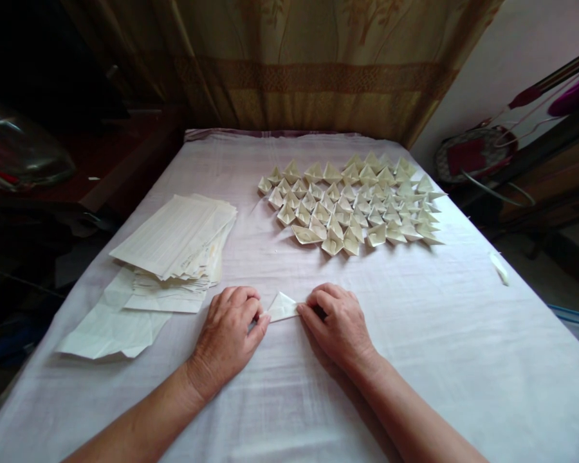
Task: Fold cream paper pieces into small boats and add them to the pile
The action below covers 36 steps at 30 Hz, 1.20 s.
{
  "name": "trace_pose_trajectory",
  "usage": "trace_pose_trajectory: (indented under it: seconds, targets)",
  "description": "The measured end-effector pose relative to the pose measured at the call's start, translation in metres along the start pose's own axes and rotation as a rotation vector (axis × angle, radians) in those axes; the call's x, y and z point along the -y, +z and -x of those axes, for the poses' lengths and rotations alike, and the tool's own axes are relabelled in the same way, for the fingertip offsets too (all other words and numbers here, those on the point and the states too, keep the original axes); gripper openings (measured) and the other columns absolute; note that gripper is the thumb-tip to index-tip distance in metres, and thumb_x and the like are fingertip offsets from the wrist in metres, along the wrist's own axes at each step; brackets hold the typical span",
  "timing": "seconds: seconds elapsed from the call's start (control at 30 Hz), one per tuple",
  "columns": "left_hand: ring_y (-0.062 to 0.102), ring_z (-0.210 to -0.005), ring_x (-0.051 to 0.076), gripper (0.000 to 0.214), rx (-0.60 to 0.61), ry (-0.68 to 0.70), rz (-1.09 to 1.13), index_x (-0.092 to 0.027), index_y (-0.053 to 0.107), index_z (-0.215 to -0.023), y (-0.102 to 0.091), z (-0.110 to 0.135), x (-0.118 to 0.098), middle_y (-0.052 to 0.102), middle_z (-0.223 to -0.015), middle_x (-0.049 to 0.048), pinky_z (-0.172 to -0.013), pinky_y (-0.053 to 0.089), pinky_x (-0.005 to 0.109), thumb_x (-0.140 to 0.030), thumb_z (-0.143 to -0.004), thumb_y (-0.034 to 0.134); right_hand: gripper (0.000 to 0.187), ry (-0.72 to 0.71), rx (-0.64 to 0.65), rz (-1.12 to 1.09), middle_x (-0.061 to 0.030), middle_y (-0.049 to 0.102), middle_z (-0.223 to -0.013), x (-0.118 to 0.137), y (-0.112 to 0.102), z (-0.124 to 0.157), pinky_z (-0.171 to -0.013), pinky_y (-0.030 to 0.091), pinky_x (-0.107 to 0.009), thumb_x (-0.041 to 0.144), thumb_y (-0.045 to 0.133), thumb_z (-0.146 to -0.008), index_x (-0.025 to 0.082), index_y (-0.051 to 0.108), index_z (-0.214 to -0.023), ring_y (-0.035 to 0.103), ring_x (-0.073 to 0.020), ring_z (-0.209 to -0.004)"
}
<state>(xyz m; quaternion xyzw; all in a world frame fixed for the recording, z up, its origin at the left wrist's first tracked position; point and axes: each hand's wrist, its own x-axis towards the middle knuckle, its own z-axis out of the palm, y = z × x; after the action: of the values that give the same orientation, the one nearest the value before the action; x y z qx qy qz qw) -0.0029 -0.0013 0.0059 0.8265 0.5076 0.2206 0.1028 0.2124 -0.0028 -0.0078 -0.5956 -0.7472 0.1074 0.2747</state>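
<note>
A small folded white paper piece (282, 306) lies on the white cloth (415, 334) between both hands. My left hand (229, 334) pinches its left end with curled fingers. My right hand (338, 325) pinches its right end, fingers bent and pressed on the paper. Beyond them, several finished paper boats (352, 202) sit packed together in rows on the cloth.
A stack of lined paper sheets (178, 241) lies left of the hands, with a creased sheet (110, 331) below it. A small white scrap (500, 267) rests near the right edge. A curtain (313, 64) hangs behind the table; clutter (477, 154) stands at right.
</note>
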Motion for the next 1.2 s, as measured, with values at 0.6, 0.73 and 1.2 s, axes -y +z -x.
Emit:
trace_pose_trajectory:
  seconds: [0.6, 0.73, 1.2]
  targets:
    - [0.054, -0.096, 0.022, 0.009, 0.042, 0.005, 0.028, -0.025, 0.065, -0.087, 0.002, 0.000, 0.001, 0.062, -0.103, 0.0032, -0.085, 0.042, 0.038, -0.021, -0.088, 0.057, 0.008, -0.051, 0.004, -0.071, -0.0030, 0.066, -0.094, 0.002, 0.000, 0.001, -0.077, 0.036, -0.033, 0.020, 0.061, -0.086, 0.023, 0.067, -0.082, 0.058, -0.0188, -0.087]
    - [0.053, -0.098, 0.023, 0.008, 0.052, 0.001, 0.033, -0.025, 0.066, -0.087, 0.002, -0.001, 0.002, 0.062, -0.105, 0.0034, -0.087, 0.041, 0.039, -0.024, -0.088, 0.058, 0.005, -0.024, 0.010, 0.006, -0.0035, 0.064, -0.094, 0.012, 0.000, 0.000, -0.077, 0.034, -0.034, 0.023, 0.062, -0.086, 0.023, 0.065, -0.082, 0.056, -0.0199, -0.087]
    - [0.055, -0.101, 0.024, 0.006, 0.069, -0.009, 0.082, -0.025, 0.066, -0.087, 0.002, -0.001, 0.004, 0.063, -0.106, 0.0032, -0.087, 0.040, 0.040, -0.022, -0.088, 0.061, 0.002, 0.081, 0.005, 0.037, -0.0034, 0.063, -0.100, 0.012, -0.001, 0.004, -0.082, 0.034, -0.035, 0.024, 0.064, -0.084, 0.023, 0.062, -0.083, 0.056, -0.0208, -0.094]
